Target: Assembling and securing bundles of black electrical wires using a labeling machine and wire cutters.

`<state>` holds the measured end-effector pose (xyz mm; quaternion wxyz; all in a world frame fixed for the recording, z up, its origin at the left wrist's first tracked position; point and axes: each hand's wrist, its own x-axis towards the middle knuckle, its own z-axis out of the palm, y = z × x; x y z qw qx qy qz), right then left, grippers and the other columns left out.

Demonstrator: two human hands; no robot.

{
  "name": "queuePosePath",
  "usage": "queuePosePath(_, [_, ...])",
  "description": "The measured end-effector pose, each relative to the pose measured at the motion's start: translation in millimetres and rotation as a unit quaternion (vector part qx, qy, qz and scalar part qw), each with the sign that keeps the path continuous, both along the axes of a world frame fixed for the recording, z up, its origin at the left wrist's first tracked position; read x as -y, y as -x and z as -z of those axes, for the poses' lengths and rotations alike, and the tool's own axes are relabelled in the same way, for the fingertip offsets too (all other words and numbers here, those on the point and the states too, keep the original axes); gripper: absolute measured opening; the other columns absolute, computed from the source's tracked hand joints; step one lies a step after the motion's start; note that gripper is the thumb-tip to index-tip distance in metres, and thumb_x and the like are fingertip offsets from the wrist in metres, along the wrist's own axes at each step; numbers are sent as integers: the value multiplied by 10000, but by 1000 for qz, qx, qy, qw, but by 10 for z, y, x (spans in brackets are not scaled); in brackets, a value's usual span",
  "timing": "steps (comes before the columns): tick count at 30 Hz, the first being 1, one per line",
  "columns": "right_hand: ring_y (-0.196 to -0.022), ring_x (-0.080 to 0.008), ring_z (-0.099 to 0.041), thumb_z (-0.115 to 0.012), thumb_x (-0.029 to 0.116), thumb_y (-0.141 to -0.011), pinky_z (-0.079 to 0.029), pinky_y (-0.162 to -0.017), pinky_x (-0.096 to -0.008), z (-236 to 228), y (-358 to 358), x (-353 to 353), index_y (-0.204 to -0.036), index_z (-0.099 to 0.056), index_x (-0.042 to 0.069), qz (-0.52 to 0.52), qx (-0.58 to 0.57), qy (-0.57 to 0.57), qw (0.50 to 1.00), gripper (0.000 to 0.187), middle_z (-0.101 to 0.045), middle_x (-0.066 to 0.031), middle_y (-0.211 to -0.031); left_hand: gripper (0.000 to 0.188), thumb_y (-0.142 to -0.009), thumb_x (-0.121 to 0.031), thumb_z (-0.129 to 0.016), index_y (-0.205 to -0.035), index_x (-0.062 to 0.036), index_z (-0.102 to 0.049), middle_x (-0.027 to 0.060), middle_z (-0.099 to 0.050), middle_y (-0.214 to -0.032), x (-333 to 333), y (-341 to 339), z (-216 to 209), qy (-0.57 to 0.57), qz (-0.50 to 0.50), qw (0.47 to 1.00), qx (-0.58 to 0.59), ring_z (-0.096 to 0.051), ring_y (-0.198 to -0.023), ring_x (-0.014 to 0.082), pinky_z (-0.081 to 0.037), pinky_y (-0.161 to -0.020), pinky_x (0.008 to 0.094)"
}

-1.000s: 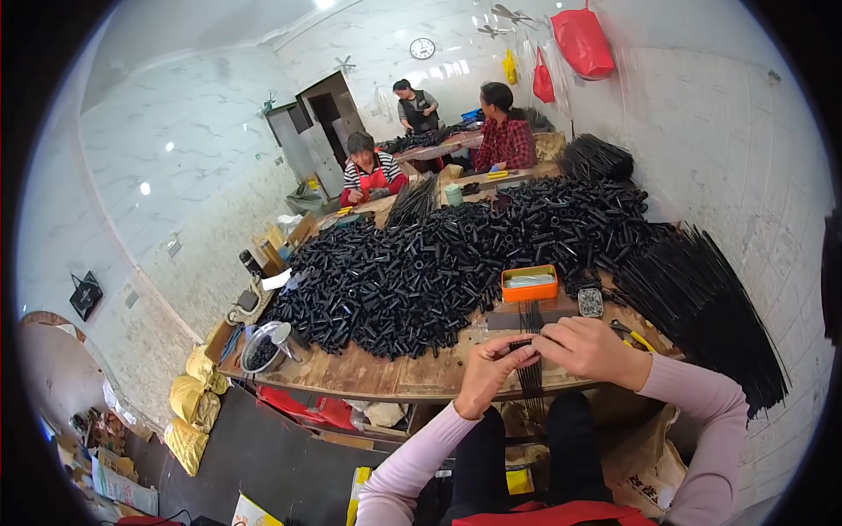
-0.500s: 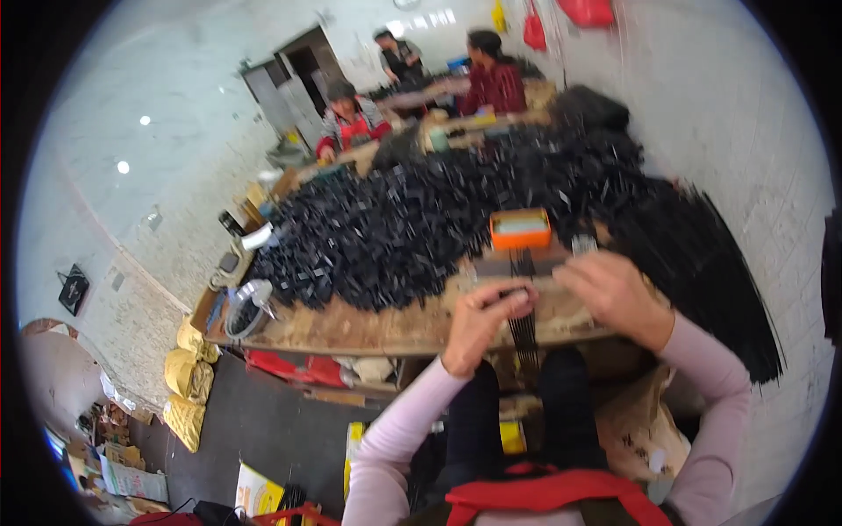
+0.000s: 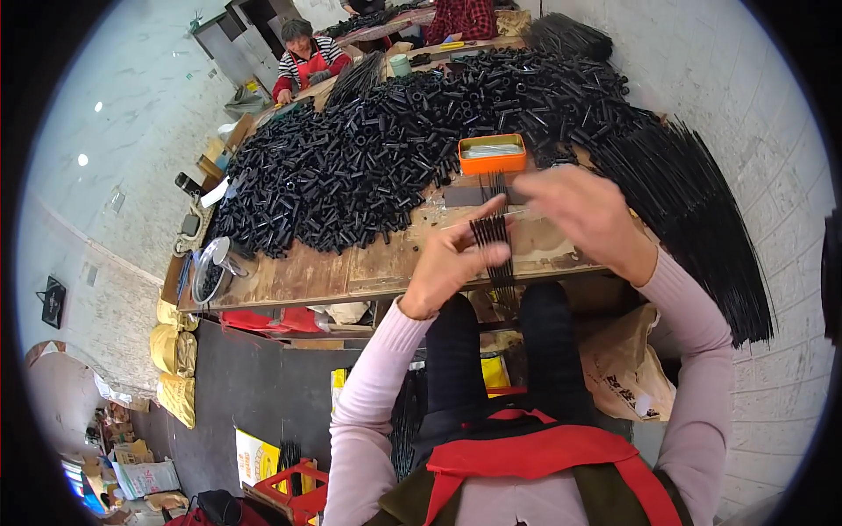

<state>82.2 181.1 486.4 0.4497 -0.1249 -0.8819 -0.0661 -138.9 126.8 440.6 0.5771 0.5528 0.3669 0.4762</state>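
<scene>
My left hand (image 3: 436, 266) is closed with its thumb across a fanned bundle of thin black rods (image 3: 491, 232) over the table's near edge. The rods run lengthwise, their far ends reaching over a flat dark bar (image 3: 463, 196) and their lower ends hanging toward my lap. My right hand (image 3: 589, 213) hovers just right of the rods, its fingertips smeared by motion. Between the hands a thin pale streak shows, too blurred to name. Beyond them sits an orange rectangular tin (image 3: 492, 155) with thin pale pieces inside.
A big heap of short black tubes (image 3: 351, 175) covers much of the wooden table (image 3: 320, 279). Long black rods (image 3: 693, 228) lie at the right by the wall. A clear tub (image 3: 210, 273) stands at the left corner. Across the table sits a co-worker (image 3: 311, 61) in a red apron.
The view has tilted down. My left hand now shows the rods fanned between thumb and fingers, and my right hand remains beside them, still moving.
</scene>
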Motion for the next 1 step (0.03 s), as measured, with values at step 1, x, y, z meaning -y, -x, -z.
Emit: queuePosePath(1, [-899,-253,-675,-586,17,-902,-557,-780,-323,-13,-66,48,-1141,-650,14,42,-51,156,985,248,-670,-127,-1009,539,-860,-68,-722,-1361,-34,-526,94,-655,-1202,-12,-13,-19,-4,2,1000,0,-619,-1101,166,-510,-947,318])
